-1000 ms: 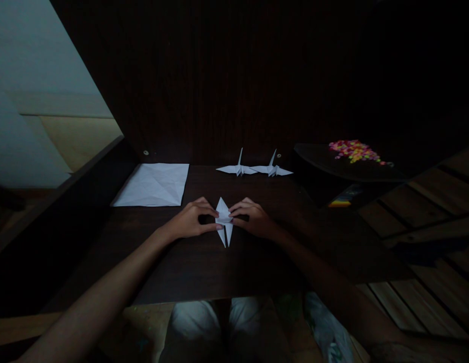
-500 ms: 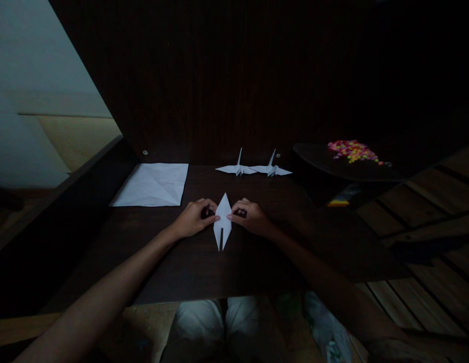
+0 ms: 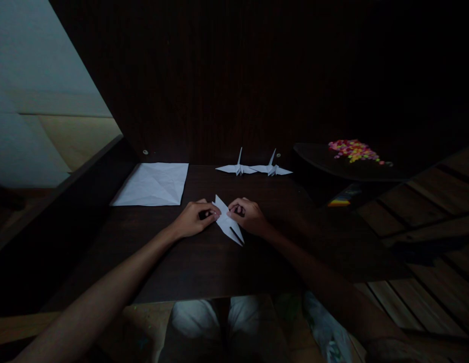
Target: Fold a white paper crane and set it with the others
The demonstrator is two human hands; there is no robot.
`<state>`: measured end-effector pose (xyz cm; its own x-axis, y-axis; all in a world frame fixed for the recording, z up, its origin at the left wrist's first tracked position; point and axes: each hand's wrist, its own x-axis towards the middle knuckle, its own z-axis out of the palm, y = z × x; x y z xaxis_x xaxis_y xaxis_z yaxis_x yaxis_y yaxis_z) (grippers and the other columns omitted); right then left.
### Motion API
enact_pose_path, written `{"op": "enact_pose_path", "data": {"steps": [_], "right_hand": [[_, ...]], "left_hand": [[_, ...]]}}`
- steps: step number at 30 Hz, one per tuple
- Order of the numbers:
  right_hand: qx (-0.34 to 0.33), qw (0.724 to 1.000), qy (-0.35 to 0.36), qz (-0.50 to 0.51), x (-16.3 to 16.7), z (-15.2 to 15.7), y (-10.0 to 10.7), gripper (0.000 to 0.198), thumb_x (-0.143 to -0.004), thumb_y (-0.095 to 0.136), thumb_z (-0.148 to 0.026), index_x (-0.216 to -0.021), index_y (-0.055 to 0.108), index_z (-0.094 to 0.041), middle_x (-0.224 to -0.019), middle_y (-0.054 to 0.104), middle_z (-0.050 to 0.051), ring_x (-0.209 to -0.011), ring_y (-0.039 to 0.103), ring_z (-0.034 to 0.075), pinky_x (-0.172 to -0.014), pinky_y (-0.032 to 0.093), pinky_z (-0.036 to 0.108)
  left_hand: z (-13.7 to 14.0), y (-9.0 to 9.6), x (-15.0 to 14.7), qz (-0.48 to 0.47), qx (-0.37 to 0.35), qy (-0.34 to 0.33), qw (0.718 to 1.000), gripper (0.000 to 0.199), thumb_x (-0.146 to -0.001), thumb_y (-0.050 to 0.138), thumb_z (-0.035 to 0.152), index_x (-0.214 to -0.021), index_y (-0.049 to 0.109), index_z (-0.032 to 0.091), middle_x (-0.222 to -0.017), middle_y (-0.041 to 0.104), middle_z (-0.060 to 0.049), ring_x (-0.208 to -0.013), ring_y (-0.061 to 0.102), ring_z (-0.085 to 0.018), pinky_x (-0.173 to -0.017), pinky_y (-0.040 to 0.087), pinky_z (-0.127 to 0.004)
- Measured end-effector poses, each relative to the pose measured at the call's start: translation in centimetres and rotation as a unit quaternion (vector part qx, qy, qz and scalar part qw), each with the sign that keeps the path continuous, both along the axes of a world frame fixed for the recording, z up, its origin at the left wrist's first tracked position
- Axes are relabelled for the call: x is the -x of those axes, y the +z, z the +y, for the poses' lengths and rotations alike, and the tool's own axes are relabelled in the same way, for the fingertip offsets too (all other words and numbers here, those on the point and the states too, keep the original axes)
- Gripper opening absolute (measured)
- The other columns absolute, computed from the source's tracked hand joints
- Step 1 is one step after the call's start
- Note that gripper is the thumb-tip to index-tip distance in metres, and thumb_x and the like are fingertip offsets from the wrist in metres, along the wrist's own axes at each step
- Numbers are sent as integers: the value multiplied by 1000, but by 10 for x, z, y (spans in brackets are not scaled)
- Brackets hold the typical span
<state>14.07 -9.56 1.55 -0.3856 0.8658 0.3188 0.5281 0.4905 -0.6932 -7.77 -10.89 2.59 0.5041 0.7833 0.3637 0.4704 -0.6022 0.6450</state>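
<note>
Between my hands is a folded white origami paper, a narrow diamond with a slit splitting its lower end into two points. It is tilted, its upper tip leaning left and its split end toward the lower right. My left hand pinches its left edge between thumb and fingers. On the other side my right hand has its thumb and curled fingers closed at the right edge. Two finished white paper cranes stand side by side behind, their wings touching or overlapping.
A creased white paper sheet lies at the left rear of the dark wooden desk. To the right, a curved shelf carries a heap of small colourful pieces. A raised side board bounds the left, and a tall panel the back.
The folded paper has turned: its upper tip swung left and its split end swung to the right. My hands stay nearly in place, and the cranes and sheet have not moved.
</note>
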Motion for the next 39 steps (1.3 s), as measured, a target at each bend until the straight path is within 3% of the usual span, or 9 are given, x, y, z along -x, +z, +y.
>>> {"op": "enact_pose_path", "data": {"steps": [8, 15, 21, 26, 31, 35, 39], "right_hand": [[-43, 999, 18, -28, -3, 3, -1, 9, -78, 67, -16, -71, 64, -18, -69, 60, 1, -70, 52, 15, -64, 41, 28], [-94, 993, 47, -55, -5, 2, -4, 9, -84, 62, -17, -80, 70, -17, -79, 63, 5, -76, 54, 18, -72, 44, 33], [-122, 981, 100, -115, -9, -5, -1, 21, -89, 55, -20, -102, 71, -20, -94, 61, 8, -89, 51, 21, -82, 44, 38], [-118, 972, 116, -165, -13, -7, 2, 33, -90, 54, -28, -121, 63, -23, -110, 58, 10, -99, 48, 24, -87, 40, 42], [-114, 967, 107, -202, -15, -8, 4, 35, -91, 53, -35, -124, 60, -26, -119, 54, 11, -106, 44, 26, -87, 36, 44], [-112, 967, 102, -205, -13, -8, 4, 24, -93, 51, -31, -109, 68, -25, -122, 54, 9, -108, 42, 25, -86, 34, 41], [-113, 970, 84, -197, -12, -7, 2, 19, -90, 54, -25, -97, 72, -25, -123, 55, 8, -108, 42, 25, -84, 33, 41]], "left_hand": [[-8, 4, -6, 19, -48, -66, 997, 21, -82, 63, 21, -99, 73, 18, -82, 70, -6, -76, 62, -17, -72, 51, -30], [-10, 0, -5, 88, -118, -68, 987, 20, -86, 62, 26, -102, 72, 18, -82, 70, -7, -75, 62, -17, -72, 50, -30], [-12, 0, -6, 142, -229, -29, 963, 22, -89, 59, 34, -94, 73, 18, -75, 61, -6, -73, 54, -18, -68, 43, -31], [-18, 7, -8, 177, -274, 15, 945, 22, -87, 60, 38, -92, 74, 21, -78, 54, -6, -75, 46, -20, -65, 35, -32], [-22, 9, -7, 180, -309, 48, 933, 22, -85, 62, 33, -103, 70, 23, -105, 57, -12, -92, 47, -26, -75, 38, -39], [-23, 13, -8, 149, -284, 46, 946, 45, -84, 63, 31, -127, 56, 24, -124, 54, -13, -109, 47, -30, -89, 38, -46], [-24, 17, -7, 97, -166, 16, 981, 71, -78, 65, 31, -142, 37, 21, -126, 56, -12, -114, 51, -29, -98, 39, -46]]}}
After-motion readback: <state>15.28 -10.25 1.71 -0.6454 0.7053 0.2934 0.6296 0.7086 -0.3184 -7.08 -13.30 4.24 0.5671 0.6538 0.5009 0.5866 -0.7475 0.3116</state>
